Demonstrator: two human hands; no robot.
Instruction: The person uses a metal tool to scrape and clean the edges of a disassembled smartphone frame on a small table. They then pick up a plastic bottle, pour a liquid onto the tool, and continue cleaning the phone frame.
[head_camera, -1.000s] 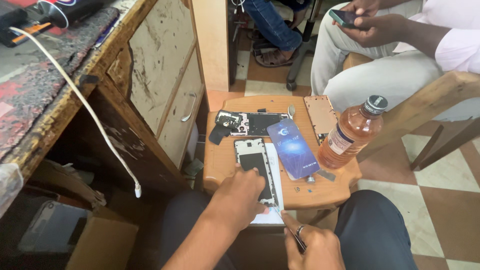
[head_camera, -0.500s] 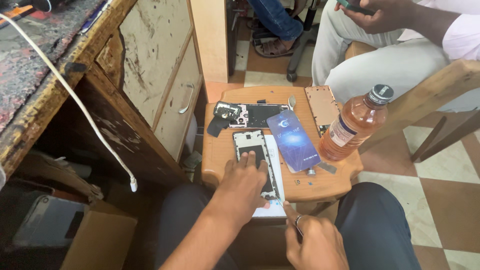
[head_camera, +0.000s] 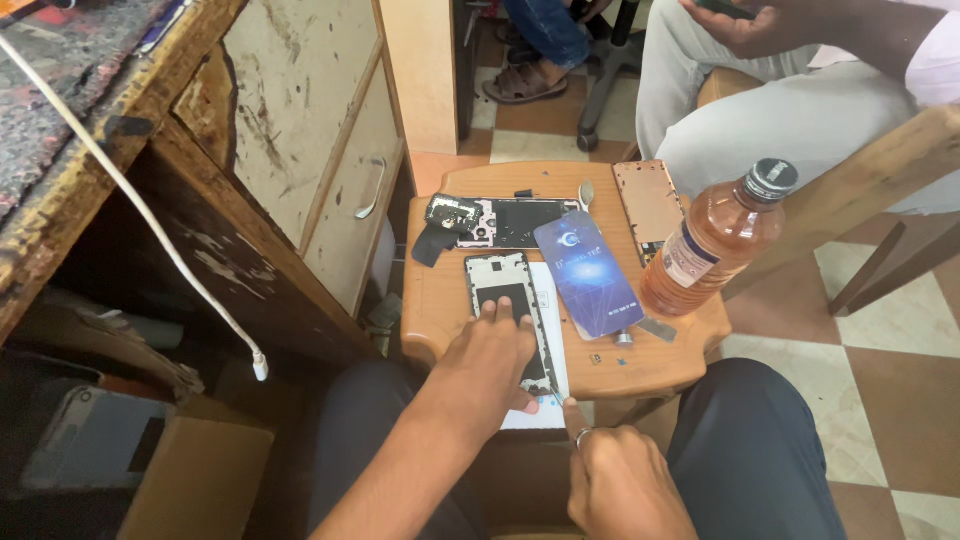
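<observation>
While your left hand (head_camera: 495, 365) lies flat at the centre of the frame, its fingers (head_camera: 505, 312) are spread and pressed on the opened phone frame (head_camera: 507, 290), which rests on a white sheet (head_camera: 553, 330) near the front edge of the small wooden tabletop (head_camera: 440, 300). Your right hand (head_camera: 620, 480), low in the frame, pinches a thin metal tool (head_camera: 556, 395) whose tip touches the frame's lower right corner. Just right of the frame lies a blue phone panel (head_camera: 585, 272); beyond it, toward the top, sits a dark circuit assembly (head_camera: 500, 220). A bottle of orange liquid (head_camera: 715, 240) stands at the right edge, beside a copper-coloured back cover (head_camera: 648, 200).
</observation>
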